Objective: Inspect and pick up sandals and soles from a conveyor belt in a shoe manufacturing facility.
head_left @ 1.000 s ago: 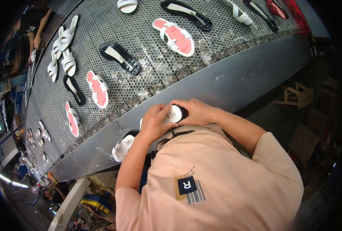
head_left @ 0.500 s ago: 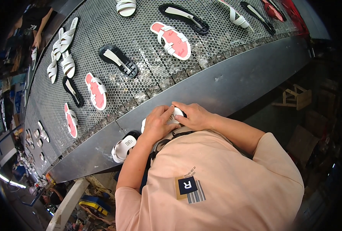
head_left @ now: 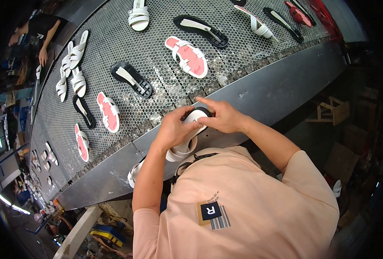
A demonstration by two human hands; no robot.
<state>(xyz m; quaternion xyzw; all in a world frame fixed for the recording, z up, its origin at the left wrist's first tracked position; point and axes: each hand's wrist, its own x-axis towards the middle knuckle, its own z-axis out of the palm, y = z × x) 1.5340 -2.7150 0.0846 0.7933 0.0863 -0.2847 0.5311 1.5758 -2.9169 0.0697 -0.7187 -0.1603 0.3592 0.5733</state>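
A white sandal (head_left: 196, 116) with a black sole is held between my hands at the metal edge of the belt, its heel end pointing away from me. My left hand (head_left: 172, 129) is closed round its side, with the thumb on the white insole. On the other side my right hand (head_left: 224, 116) grips it, thumb pressed on the insole and index finger stretched out past the heel; its lower fingers are hidden. The sandal's white strap (head_left: 183, 152) shows below my left hand. Beside my left forearm rests another white sandal (head_left: 133, 173), partly covered by the arm.
A perforated belt (head_left: 157, 56) carries white sandals, black soles (head_left: 131, 79) and pink-lined uppers (head_left: 186, 57). A metal ledge (head_left: 260, 93) runs along its near side. Another person's arm (head_left: 49, 41) reaches in at the far left. A wooden stool (head_left: 329, 110) stands at right.
The sandal has been lifted away from my body, showing more of its insole and sole. My right index finger has straightened outward. The things on the belt appear slightly lower in view.
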